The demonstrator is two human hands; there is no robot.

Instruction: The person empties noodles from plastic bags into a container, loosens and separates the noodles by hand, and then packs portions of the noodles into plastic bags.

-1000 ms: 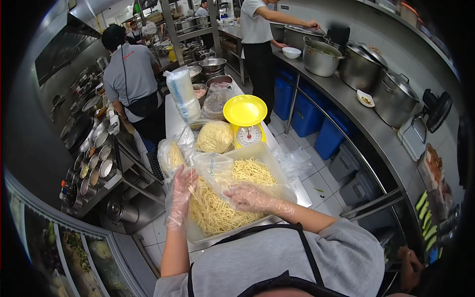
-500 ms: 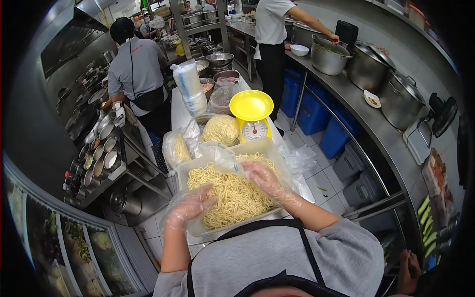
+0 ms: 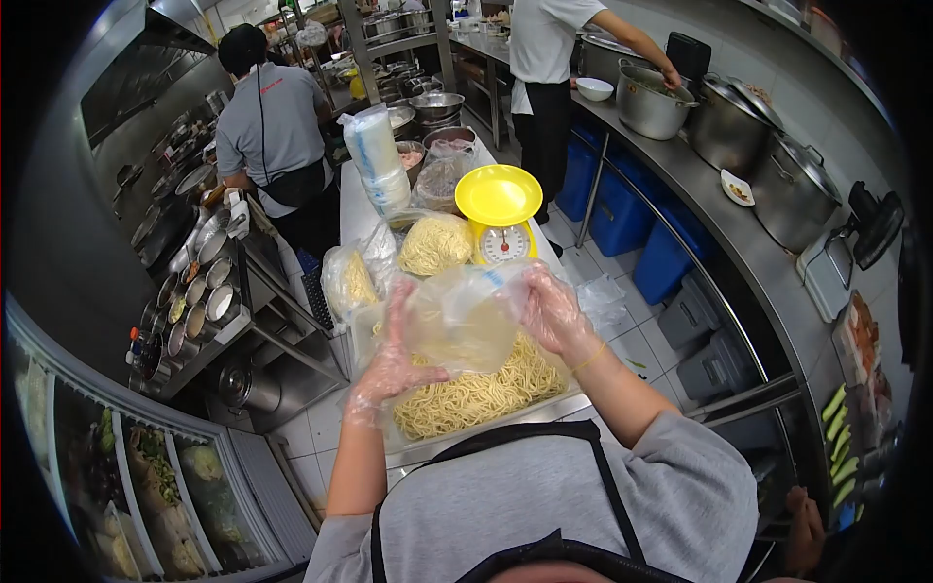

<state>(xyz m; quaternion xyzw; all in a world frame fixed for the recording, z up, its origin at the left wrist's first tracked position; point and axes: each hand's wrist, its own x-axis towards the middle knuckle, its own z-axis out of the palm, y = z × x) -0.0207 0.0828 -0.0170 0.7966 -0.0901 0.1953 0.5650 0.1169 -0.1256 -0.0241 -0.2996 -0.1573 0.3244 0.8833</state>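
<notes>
A clear plastic bag (image 3: 465,325) is raised above a tub of noodles. My right hand (image 3: 552,313), in a clear plastic glove, is closed on the bag's right edge. On the bag's left side is my gloved left hand (image 3: 394,355), with fingers pointing up and thumb stretched out; whether it touches the bag is hard to tell. Pale yellow noodles (image 3: 486,400) fill the translucent tub (image 3: 428,449) under both hands. Behind the bag stands a yellow kitchen scale (image 3: 500,199), beside a bag of noodles (image 3: 435,245). Another bag of noodles (image 3: 352,282) lies to the left.
A roll of plastic bags (image 3: 374,160) stands farther back on the table. Pots (image 3: 653,105) line the steel counter on the right, above blue bins (image 3: 622,216). Co-workers stand at the left (image 3: 272,126) and far right counter. A glass-topped fridge (image 3: 146,476) is at lower left.
The plastic bag has been lifted off the noodles, with my right hand now up at its edge. My left hand has risen from the noodles and spread its fingers.
</notes>
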